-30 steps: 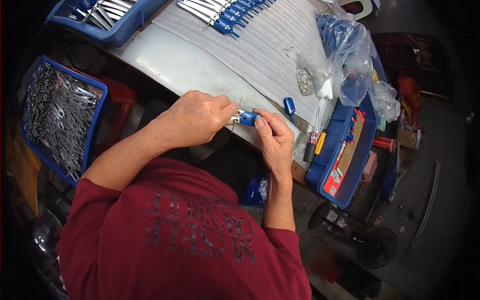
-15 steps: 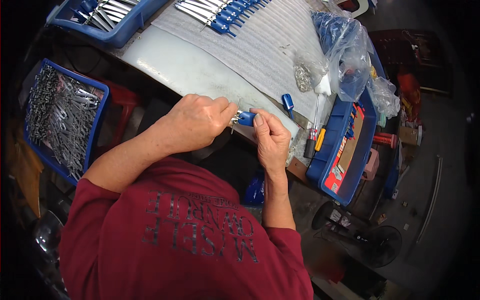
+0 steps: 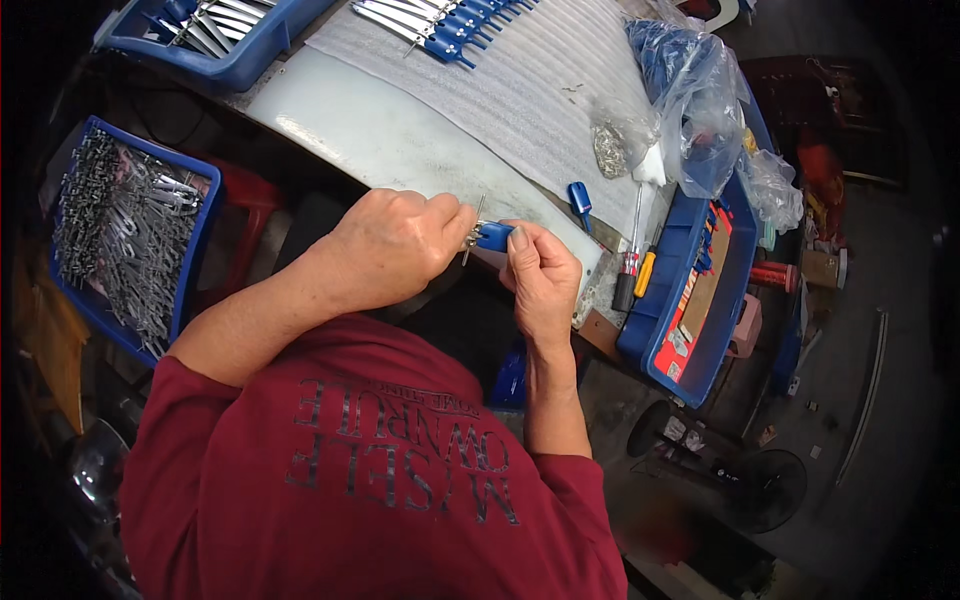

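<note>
While pinching the small blue handle (image 3: 494,236) between thumb and fingers, right hand (image 3: 541,282) closed on it just off the near edge of the surface (image 3: 400,140). Left hand (image 3: 390,248) closed too, fingertips gripping a thin metal piece (image 3: 471,232) pressed against the end of the handle. Best done, by the look of it, with the handle held steady, the metal kept in line with it, and pressure from the fingertips only, so the thin part does not bend or slip. Wiser also to work closer over the surface, since anything dropped here falls toward the lap or the floor.

Just beyond the hands, a loose blue handle (image 3: 578,196) on the surface. To the right, a screwdriver (image 3: 630,270) with a red and black grip, leaning at the rim of a blue bin (image 3: 660,350). Further back, a row of finished tools (image 3: 440,25) with blue handles on a ribbed foam sheet (image 3: 540,100), and a clear plastic bag (image 3: 690,90) of blue parts. On the left, a blue tray (image 3: 195,260) full of bare metal pieces, well apart from the hands. Nothing between the hands and the loose handle.
</note>
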`<act>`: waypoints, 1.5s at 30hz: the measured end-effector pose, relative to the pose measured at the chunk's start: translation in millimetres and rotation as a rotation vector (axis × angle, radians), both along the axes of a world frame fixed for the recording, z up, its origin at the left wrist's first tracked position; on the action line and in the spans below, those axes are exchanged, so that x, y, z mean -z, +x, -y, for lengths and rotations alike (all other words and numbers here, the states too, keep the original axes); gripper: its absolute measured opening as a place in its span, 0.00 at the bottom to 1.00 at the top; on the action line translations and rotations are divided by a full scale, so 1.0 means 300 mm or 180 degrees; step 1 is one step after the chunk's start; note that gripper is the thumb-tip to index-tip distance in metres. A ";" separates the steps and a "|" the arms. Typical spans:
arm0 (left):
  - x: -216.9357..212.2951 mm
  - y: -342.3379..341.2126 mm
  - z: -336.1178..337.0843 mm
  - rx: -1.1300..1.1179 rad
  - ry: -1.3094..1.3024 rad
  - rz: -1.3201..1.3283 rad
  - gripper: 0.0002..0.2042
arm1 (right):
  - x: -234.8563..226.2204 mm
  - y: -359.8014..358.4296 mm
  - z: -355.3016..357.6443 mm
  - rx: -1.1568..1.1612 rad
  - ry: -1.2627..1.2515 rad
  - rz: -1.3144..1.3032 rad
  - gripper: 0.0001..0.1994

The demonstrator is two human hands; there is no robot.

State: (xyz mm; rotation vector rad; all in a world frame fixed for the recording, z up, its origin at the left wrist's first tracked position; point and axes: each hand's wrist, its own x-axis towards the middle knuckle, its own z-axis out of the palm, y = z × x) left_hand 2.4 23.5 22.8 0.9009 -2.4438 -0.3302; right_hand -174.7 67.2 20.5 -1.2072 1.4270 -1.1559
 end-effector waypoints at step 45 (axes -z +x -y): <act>-0.034 0.016 -0.001 0.0402 0.0267 -0.0316 0.06 | -0.031 -0.024 -0.029 -0.0432 0.0099 -0.0019 0.10</act>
